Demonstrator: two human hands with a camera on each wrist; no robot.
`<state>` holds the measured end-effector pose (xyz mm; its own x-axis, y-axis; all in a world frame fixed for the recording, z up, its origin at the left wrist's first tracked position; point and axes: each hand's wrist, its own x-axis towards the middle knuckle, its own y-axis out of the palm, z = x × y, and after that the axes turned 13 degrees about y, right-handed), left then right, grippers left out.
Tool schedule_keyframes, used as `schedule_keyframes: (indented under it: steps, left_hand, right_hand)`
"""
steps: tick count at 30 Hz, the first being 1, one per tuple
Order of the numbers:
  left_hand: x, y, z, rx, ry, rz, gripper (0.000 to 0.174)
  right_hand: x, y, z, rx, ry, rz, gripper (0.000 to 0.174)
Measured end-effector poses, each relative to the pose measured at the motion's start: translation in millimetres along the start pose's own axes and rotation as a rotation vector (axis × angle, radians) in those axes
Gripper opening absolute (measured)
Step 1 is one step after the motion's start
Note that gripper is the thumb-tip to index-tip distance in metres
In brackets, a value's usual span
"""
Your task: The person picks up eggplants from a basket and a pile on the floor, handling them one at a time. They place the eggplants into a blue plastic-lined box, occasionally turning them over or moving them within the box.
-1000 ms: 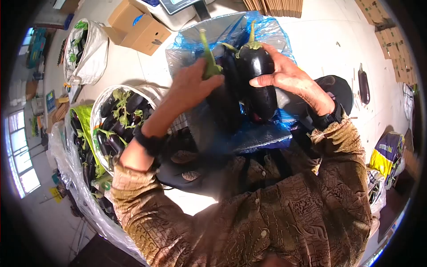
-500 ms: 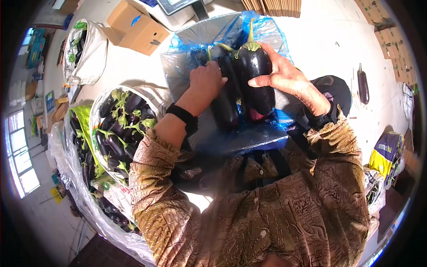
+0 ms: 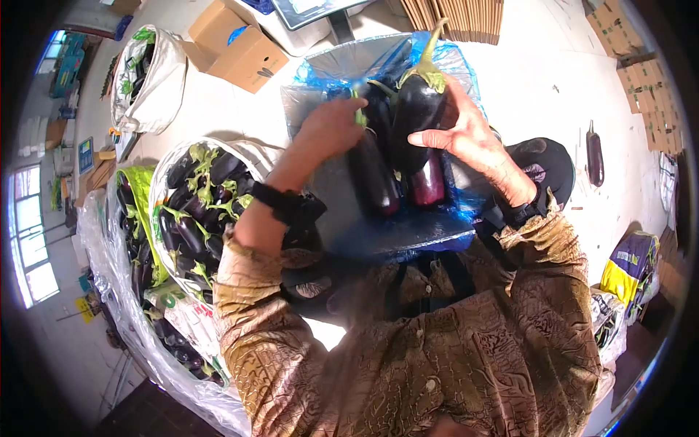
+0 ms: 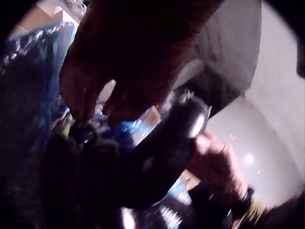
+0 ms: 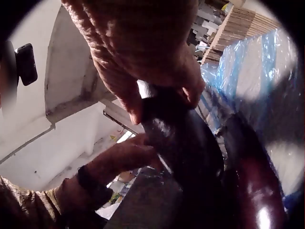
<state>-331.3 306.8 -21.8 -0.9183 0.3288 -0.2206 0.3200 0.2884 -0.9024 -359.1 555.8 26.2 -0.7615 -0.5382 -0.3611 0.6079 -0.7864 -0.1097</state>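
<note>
My right hand grips a large dark eggplant around its side, thumb across the front, its green stem pointing up. In the right wrist view that eggplant hangs below my fingers, beside a purple-ended eggplant. My left hand pinches the stem end of a long eggplant, which lies in a box lined with a clear blue plastic bag. Under the right hand's eggplant shows the shiny purple end of another eggplant. The left wrist view is dark, its fingertips right at the stem end.
At the left stand a white sack of eggplants and a clear plastic bag with more. An open cardboard box and a scale are beyond. One eggplant lies on the floor at right, near stacked cardboard.
My left hand has moved in from the left onto the long eggplant's stem end. The right hand's eggplant has risen and tilted, uncovering the purple end of one beneath.
</note>
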Motion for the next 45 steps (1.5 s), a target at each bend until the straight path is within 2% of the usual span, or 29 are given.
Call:
schedule_keyframes:
  steps: [2,3,5,6,8,9,10,12,13,15,16,18,19,20,21,22,24,26,28,29,31,34,36,38,40,45]
  left_hand:
    - [-9.2,-17.9,-3.5,-0.426,0.328,-0.212,0.066]
    - [-10.2,-15.1,-11.8,-0.429,0.325,-0.217,0.066]
    - [-2.7,-5.4,-36.6,-0.506,0.476,-0.454,0.079]
    - [-0.8,-3.9,-39.1,-0.509,0.475,-0.461,0.079]
    - [0.5,0.4,-41.1,-0.412,0.348,-0.379,0.079]
    - [-2.8,0.4,-39.3,-0.363,0.371,-0.416,0.072]
    - [-3.2,-0.3,-37.4,-0.362,0.374,-0.421,0.072]
    - [-4.6,-3.2,-37.5,-0.197,0.577,-0.525,0.064]
    - [-7.8,-6.0,-39.4,-0.125,0.601,-0.529,0.05]
    - [-5.1,-6.0,-36.4,-0.055,0.67,-0.541,0.048]
    - [-5.7,-4.2,-34.9,0.018,0.733,-0.54,0.045]
    - [0.5,1.7,-28.0,0.062,0.754,-0.534,0.039]
    - [4.4,6.2,-22.5,0.096,0.767,-0.5,0.039]
    - [9.1,11.1,-15.6,0.129,0.78,-0.466,0.039]
    - [12.4,12.1,-7.8,0.138,0.799,-0.397,0.04]
    - [10.0,16.4,-3.5,0.133,0.801,-0.393,0.04]
    - [6.7,24.2,0.2,0.148,0.71,-0.406,0.042]
    - [9.8,30.2,-1.1,0.089,0.68,-0.424,0.045]
    - [7.4,23.6,-10.9,-0.106,0.533,-0.523,0.043]
    - [6.2,19.7,-10.0,-0.089,0.534,-0.537,0.043]
    - [2.1,10.6,-7.8,-0.234,0.394,-0.605,0.037]
    - [-8.6,-8.9,-13.4,-0.325,0.306,-0.617,0.03]
    - [-13.4,-16.2,-14.4,-0.316,0.308,-0.65,0.027]
    - [-17.5,-21.4,-13.6,-0.309,0.252,-0.597,0.026]
    - [-22.3,-26.2,-14.8,-0.323,0.247,-0.586,0.026]
    - [-24.9,-23.1,-11.9,-0.359,0.256,-0.561,0.026]
  right_hand:
    - [1.5,6.2,-6.8,0.042,-0.064,-0.091,0.092]
    - [3.7,11.6,-13.5,0.149,-0.1,-0.096,0.087]
    - [1.1,23.9,-12.6,0.162,-0.112,-0.132,0.084]
    - [0.5,27.7,-12.3,0.18,-0.127,-0.175,0.082]
    - [-0.9,26.7,-14.8,0.061,-0.126,-0.227,0.079]
    - [-2.5,23.6,-14.5,-0.078,-0.142,-0.232,0.077]
    - [-3.4,19.3,-15.1,-0.216,-0.159,-0.238,0.075]
    - [-11.9,8.7,-19.7,-0.366,-0.17,-0.197,0.062]
    - [-18.2,5.2,-22.1,-0.335,-0.22,-0.141,0.059]
    - [-29.6,-0.9,-20.0,-0.351,-0.33,-0.08,0.048]
    - [-31.7,-4.2,-24.0,-0.348,-0.32,-0.084,0.048]
    - [-28.5,-18.8,-35.7,-0.309,-0.185,0.074,0.045]
    - [-26.0,-25.6,-42.9,-0.621,-0.193,0.064,0.043]
    - [-29.3,-29.4,-46.7,-0.619,-0.191,0.06,0.043]
    - [-33.0,-30.0,-49.1,-0.829,-0.224,0.003,0.043]
    - [-36.0,-30.1,-49.8,-1.039,-0.254,-0.054,0.042]
    - [-44.2,-35.8,-41.4,-1.057,-0.284,-0.014,0.043]
    - [-47.6,-36.5,-33.9,-0.935,-0.065,0.187,0.04]
    - [-48.8,-37.9,-32.5,-0.967,-0.077,0.161,0.036]
    - [-48.9,-36.7,-26.8,-0.962,-0.115,0.11,0.036]
    - [-49.1,-36.0,-14.4,-0.9,-0.159,0.01,0.034]
    - [-42.4,-41.7,-2.9,-0.805,-0.253,-0.057,0.034]
    - [-39.1,-43.7,6.2,-0.737,-0.204,-0.097,0.033]
    - [-33.0,-45.7,11.1,-0.663,-0.152,-0.13,0.032]
    - [-25.7,-47.4,13.0,-0.533,-0.006,-0.135,0.031]
    - [-10.6,-42.0,20.5,-0.427,0.017,-0.098,0.028]
